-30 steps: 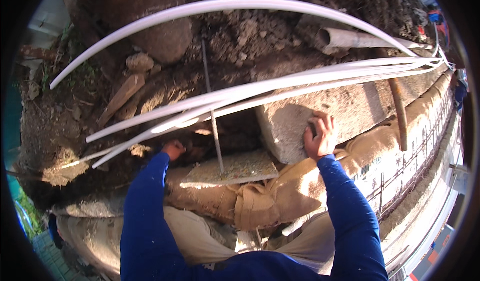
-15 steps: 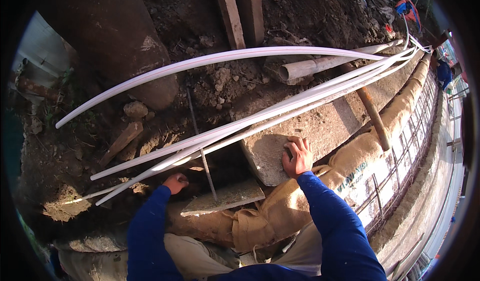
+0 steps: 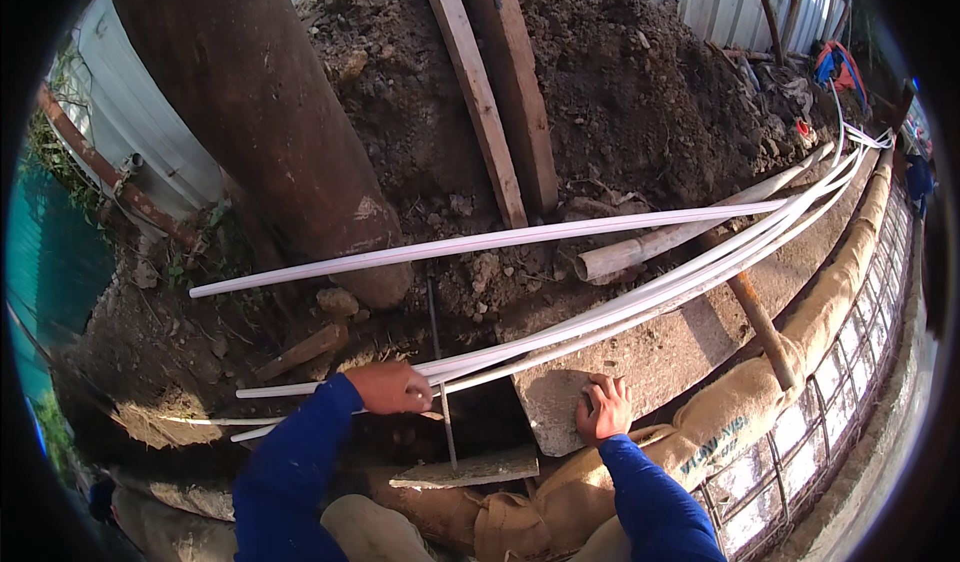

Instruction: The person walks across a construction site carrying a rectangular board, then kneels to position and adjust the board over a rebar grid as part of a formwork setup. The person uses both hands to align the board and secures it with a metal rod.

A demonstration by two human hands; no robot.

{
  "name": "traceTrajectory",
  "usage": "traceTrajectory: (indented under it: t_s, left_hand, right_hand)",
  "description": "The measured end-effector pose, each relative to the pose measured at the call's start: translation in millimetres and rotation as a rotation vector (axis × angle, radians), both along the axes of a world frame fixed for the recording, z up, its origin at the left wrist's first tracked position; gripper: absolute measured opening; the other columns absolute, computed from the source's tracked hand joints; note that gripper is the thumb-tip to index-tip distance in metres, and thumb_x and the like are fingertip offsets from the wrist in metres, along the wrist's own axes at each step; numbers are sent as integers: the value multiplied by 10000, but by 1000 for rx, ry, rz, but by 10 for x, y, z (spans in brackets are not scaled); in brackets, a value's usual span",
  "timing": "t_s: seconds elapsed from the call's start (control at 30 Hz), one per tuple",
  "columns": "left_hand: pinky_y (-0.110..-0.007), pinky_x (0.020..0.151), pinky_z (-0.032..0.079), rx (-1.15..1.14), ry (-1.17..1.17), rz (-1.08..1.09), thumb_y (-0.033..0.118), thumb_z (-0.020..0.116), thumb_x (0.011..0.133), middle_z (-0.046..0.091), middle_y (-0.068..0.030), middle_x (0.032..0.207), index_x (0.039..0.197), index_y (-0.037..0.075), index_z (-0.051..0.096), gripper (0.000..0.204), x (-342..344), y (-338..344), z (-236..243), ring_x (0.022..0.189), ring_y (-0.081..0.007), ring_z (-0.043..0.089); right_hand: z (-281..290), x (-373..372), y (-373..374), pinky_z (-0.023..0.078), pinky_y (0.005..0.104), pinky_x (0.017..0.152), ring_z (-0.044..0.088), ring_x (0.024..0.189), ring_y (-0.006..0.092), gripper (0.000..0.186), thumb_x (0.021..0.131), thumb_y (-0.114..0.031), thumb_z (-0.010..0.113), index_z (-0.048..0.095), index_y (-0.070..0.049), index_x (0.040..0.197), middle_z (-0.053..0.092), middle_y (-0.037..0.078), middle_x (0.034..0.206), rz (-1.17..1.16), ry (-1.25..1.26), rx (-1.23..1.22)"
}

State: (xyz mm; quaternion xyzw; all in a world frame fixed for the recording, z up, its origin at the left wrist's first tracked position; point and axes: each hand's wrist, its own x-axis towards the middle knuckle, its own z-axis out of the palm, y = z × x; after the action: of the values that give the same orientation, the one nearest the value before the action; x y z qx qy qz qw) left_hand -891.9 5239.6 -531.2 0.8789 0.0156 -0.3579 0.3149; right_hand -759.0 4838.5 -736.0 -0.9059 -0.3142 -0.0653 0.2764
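My left hand (image 3: 393, 389) hovers over the near ends of the long white plastic pipes (image 3: 600, 314), beside an upright steel rod (image 3: 447, 427). Its fingers are curled, and what they hold, if anything, cannot be made out. Leaning on the near corner of a concrete slab (image 3: 560, 402), my right hand (image 3: 604, 410) has bent fingers set apart and holds nothing. One white pipe (image 3: 480, 245) lies apart from the bundle, farther back. Below the rod, a flat board (image 3: 468, 469) sits at the edge of a dark pit.
Burlap-wrapped tubing (image 3: 735, 399) curves along the right, beside a steel mesh (image 3: 815, 402). A thick brown post (image 3: 250, 112) and two timbers (image 3: 505, 82) stand in the dirt bank. A bamboo pole (image 3: 640, 250) lies behind the pipes. Metal sheeting (image 3: 735, 7) lines the back.
My left hand has risen from the pit's near side to the white pipes. My right hand stays on the slab. The view has tilted up, showing more of the bank and sheeting.
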Motion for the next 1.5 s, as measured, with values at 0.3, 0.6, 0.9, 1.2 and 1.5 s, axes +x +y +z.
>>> traceTrajectory:
  t_s: [0.3, 0.6, 0.9, 1.2, 1.5]
  left_hand:
    - [-315, 799, 536, -67, -844, 757, 205, 726, 986, 704, -59, 1064, 1277, -16, 648, 374, 2707, 602, 713, 897, -121, 658]
    - [-385, 1071, 491, 51, -950, 994, 258, 808, 900, 685, -193, 1375, 1438, -69, 565, 675, 3844, 486, 221, 1257, -288, 663]
    - [-380, 977, 542, -162, -1124, 1027, 144, 807, 910, 737, -166, 1257, 1351, -54, 625, 517, 3827, 556, 36, 1128, -252, 714]
    - [-405, 994, 515, -474, -1416, 774, 217, 761, 995, 673, -45, 1288, 1344, 74, 623, 402, 2285, 374, 1610, 1172, -193, 628]
    - [-436, 1178, 385, -681, -1093, 755, 246, 732, 1015, 578, -103, 1425, 1521, 4, 437, 634, 138, -321, 912, 1333, -230, 541]
  right_hand:
    - [-47, 38, -41, 451, 510, 1015, 585, 1165, 342, 299, 769, -240, 732, 734, -109, 1039, 650, 64, 1303, 20, 71, -38]
    - [3, 92, -116, 458, 481, 984, 588, 1144, 326, 286, 765, -218, 742, 732, -115, 1032, 658, 51, 1303, 16, 66, -47]
    - [13, 102, -39, 472, 478, 977, 595, 1134, 330, 297, 745, -201, 739, 729, -110, 1027, 667, 57, 1277, 20, 62, 13]
    - [-13, 73, 21, 485, 472, 964, 602, 1137, 304, 305, 752, -180, 724, 713, -110, 1049, 660, 53, 1281, 43, 40, 21]
    - [-42, 75, -80, 475, 468, 961, 596, 1133, 306, 268, 765, -176, 701, 704, -105, 1023, 662, 54, 1263, 4, 28, 23]
